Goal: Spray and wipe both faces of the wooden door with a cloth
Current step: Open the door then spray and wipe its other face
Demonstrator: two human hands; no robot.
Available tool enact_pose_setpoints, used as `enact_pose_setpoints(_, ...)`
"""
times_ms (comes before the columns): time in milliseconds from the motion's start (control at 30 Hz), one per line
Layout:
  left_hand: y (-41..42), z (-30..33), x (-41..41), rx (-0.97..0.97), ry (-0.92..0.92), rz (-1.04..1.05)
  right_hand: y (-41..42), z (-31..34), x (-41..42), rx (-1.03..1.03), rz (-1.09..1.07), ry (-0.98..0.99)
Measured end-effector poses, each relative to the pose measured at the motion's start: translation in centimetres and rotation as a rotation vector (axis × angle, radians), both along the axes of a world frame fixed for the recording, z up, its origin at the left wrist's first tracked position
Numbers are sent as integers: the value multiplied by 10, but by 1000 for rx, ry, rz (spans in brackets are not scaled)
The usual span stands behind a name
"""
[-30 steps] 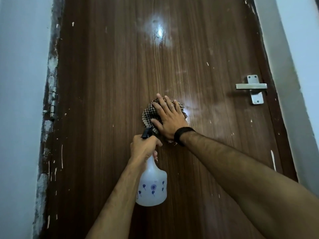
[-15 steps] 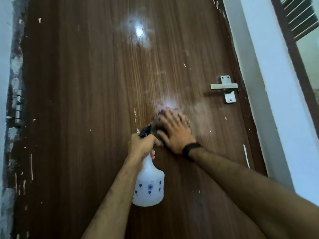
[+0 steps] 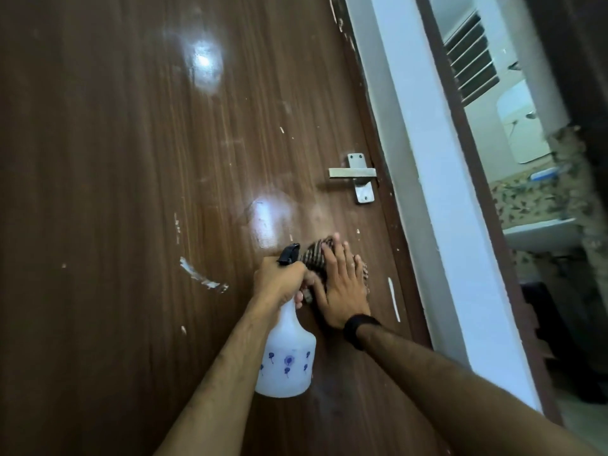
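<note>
Closest in, the left hand (image 3: 279, 279) has its fingers wrapped round the neck of a white spray bottle (image 3: 285, 363) with little blue flowers on it, black nozzle poking up above the knuckles and the body hanging down below the fist. Right next to it, practically touching, the right hand (image 3: 342, 287) lies flat with fingers straight, pressing a checked cloth (image 3: 316, 258) against the wooden door (image 3: 131, 159). So the two hands are pretty much side by side, low on the door face.

Just above them there's a shiny wet patch, and up and to the right of the cloth hand sits the metal door handle (image 3: 357, 175). Further right is the white frame, with what looks like a sink in the room beyond.

What could go wrong, I reckon: the hands are so close that a wide swipe could knock the bottle or catch the nozzle. The cloth is bunched up, so it might slip out from under the palm. And moving up, the fingers could bang into that handle.
</note>
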State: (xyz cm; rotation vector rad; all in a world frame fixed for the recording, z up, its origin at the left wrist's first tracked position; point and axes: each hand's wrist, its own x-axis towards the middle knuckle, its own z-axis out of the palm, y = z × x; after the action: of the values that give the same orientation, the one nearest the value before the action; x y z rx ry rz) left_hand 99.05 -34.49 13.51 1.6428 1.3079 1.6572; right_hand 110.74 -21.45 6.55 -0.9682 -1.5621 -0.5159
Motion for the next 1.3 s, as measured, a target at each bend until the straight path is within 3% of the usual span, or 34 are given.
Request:
enact_pose_setpoints(200, 28, 12, 53, -17, 18, -69, 21, 79, 35, -80, -23, 310)
enact_pose_setpoints(500, 43, 5, 81, -104, 95, -82, 26, -53, 67, -132, -44, 299)
enact_pose_setpoints(600, 45, 0, 85, -88, 100, -113, 36, -22, 88, -129, -90, 238)
enact_pose_setpoints(767, 43, 12, 84, -64, 74, -128, 41, 64, 95, -206, -99, 323)
enact_pose_setpoints(1000, 26, 15, 56, -29, 27, -77, 13, -30, 54, -179, -81, 248)
enact_pose_setpoints(1167, -6, 3, 38, -41, 39, -131, -15, -24, 43, -326, -122, 269)
enact_pose_setpoints(1300, -22, 7, 28, -22, 84, -177, -34, -22, 48, -319, -238, 205)
